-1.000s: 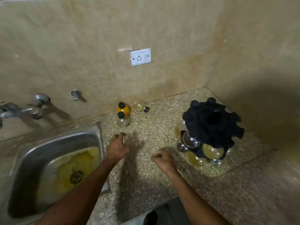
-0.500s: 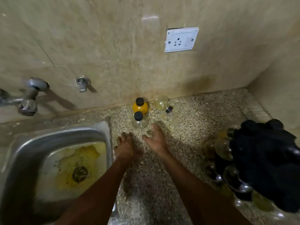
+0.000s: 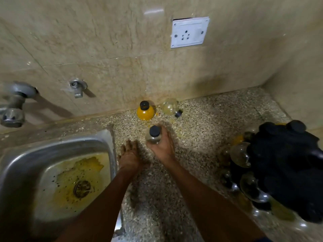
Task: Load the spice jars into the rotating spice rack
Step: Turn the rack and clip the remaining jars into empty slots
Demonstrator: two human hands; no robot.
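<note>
My right hand point(image 3: 163, 147) grips a clear spice jar with a black cap point(image 3: 153, 136), held just above the speckled counter. My left hand point(image 3: 129, 155) rests flat on the counter beside it, fingers spread, holding nothing. By the back wall stands a yellow-filled jar with a black cap point(image 3: 145, 111). A clear jar point(image 3: 170, 107) lies on its side to its right. The black rotating spice rack point(image 3: 286, 170) stands at the right edge, with several round glass jars seated around it.
A steel sink point(image 3: 22, 165) with a yellow-stained bottom fills the lower left. Taps point(image 3: 14, 109) stick out of the tiled wall above it. A white wall socket point(image 3: 189, 32) is high on the back wall. A side wall closes the corner at right.
My right hand has closed on the clear black-capped jar and pulled it back from the yellow jar. The left hand stayed on the counter. The view has moved closer.
</note>
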